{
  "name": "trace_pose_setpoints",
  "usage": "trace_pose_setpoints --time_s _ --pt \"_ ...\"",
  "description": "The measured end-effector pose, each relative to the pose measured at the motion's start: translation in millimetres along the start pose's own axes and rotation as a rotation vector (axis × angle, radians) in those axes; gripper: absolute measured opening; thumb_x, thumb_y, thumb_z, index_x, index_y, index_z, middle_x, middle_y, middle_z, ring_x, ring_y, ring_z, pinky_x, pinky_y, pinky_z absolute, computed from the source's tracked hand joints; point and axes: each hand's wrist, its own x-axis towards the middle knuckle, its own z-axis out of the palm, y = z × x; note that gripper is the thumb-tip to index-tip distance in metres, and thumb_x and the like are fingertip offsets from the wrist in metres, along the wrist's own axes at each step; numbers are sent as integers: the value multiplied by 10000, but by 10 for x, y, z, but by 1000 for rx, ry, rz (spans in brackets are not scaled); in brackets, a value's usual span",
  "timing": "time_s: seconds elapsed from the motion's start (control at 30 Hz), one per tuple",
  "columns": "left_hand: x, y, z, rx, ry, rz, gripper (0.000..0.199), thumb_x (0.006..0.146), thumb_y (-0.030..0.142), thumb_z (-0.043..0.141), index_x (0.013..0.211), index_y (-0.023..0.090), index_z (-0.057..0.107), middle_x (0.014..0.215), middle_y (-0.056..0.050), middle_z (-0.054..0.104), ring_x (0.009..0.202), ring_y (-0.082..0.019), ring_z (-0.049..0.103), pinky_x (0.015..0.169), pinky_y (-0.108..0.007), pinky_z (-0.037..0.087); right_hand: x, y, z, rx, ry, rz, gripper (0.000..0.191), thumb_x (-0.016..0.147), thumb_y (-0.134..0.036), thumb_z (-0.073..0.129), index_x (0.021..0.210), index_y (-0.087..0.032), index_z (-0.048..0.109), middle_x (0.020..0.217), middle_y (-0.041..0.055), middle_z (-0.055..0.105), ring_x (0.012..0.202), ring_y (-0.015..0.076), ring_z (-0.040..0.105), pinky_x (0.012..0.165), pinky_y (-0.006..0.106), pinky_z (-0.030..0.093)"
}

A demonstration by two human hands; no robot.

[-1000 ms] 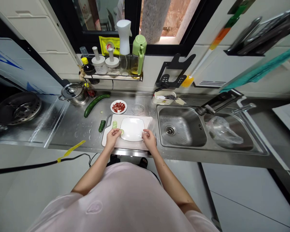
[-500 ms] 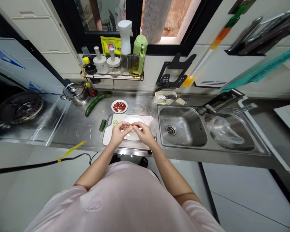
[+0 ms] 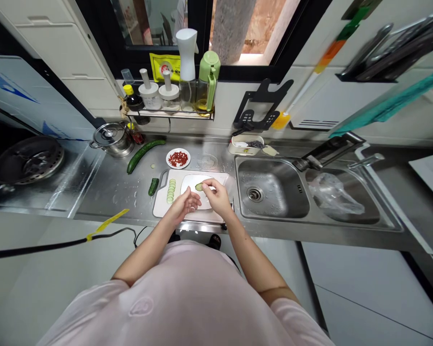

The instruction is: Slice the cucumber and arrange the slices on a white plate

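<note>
My right hand (image 3: 217,196) pinches a green cucumber slice (image 3: 199,187) above a white plate (image 3: 190,181). Just left of it, my left hand (image 3: 185,203) is held over the plate's near-left edge, fingers apart and holding nothing. The plate lies on a pale cutting board (image 3: 161,204). A row of overlapping cucumber slices (image 3: 171,191) runs along the board's left part. Beside the board rests a short cucumber piece (image 3: 153,186), with a long cucumber (image 3: 142,154) farther back. Behind the board stands a small dish of chopped red pieces (image 3: 178,158).
A lidded pot (image 3: 113,139) and a pan (image 3: 29,158) stand to the left. Bottles and jars fill a wall shelf (image 3: 169,114). A double sink (image 3: 274,190) with a plastic bag (image 3: 334,192) lies to the right, below a faucet (image 3: 328,151).
My hands have come apart. The left has moved down and opened, while the right keeps the slice. The row of slices is now fully uncovered.
</note>
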Motion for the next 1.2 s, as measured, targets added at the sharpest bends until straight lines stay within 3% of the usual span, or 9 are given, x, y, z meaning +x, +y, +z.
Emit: trace_pose_setpoints --time_s 0.17,0.53,0.7,0.9,1.03,1.2 --pt "-11 29 69 -93 -148 -138 566 785 691 421 791 162 623 679 -41 599 538 -79 525 487 -189 388 0 -15 10 -1 -9 -34 236 852 -400 517 854 -179 599 906 52 630 859 157 586 658 236 455" --pt "77 140 -25 -171 -25 -10 291 752 423 650 908 181 607 747 -13 604 602 -73 551 521 -177 440 -54 54 -20 -125 -30 -152 182 882 -340 486 884 -207 611 952 49 626 915 163 562 701 259 443" --pt "66 198 -43 -102 46 104 359 673 336 741 960 185 587 790 -8 624 641 -65 567 561 -168 443 -64 78 -19 -207 -38 -182 186 894 -347 484 889 -220 621 939 52 625 923 178 545 708 275 444" --pt "77 242 -27 94 181 340 443 581 314 793 946 178 581 691 34 610 618 -65 567 635 -197 439 -72 96 3 -218 -46 -173 187 886 -354 497 883 -221 629 902 48 629 903 183 538 702 284 444" --pt "83 227 -8 180 205 492 425 608 330 776 951 178 576 702 25 632 652 -83 586 681 -221 442 -73 113 11 -196 -47 -150 193 878 -359 502 851 -213 625 863 42 629 863 170 548 669 261 442" --pt "129 202 -5 241 226 574 410 622 333 762 954 180 578 702 18 637 651 -93 595 659 -219 437 -65 164 14 -166 -70 -113 214 869 -370 507 804 -199 619 825 36 623 821 155 559 645 243 440"
